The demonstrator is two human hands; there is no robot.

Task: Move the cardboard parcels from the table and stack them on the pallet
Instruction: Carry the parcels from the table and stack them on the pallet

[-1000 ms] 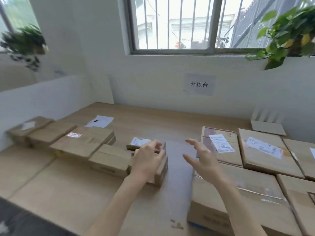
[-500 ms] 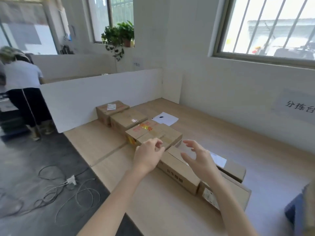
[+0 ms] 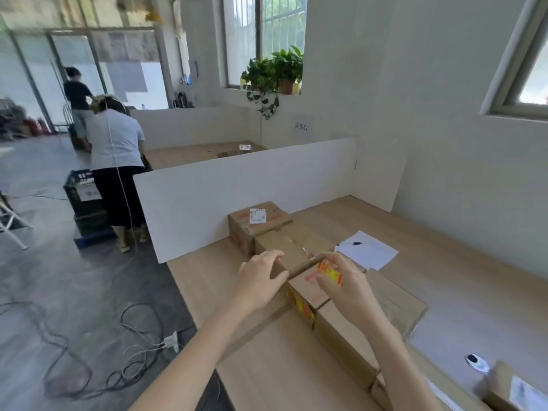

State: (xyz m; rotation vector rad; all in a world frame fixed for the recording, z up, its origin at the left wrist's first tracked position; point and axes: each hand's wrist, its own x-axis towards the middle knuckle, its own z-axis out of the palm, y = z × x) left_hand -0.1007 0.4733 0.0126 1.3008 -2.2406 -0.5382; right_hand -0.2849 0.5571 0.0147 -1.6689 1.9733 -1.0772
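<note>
A row of cardboard parcels lies on the wooden table: one with a white label by the partition, a plain one, one with red and yellow tape, then another plain one. A flat parcel lies behind them. Above the taped parcel, my left hand and my right hand pinch the two ends of a thin flat cardboard parcel, seen edge-on. Whether it is lifted clear of the row I cannot tell.
A white partition closes the table's far left end. A paper sheet with a pen lies by the wall, and another labelled parcel at bottom right. A person bends over black crates on a blue pallet. Cables trail on the floor.
My view has swung left along the table. Both hands moved from the small labelled parcel to the row near the partition, and they have closed on the thin parcel's ends.
</note>
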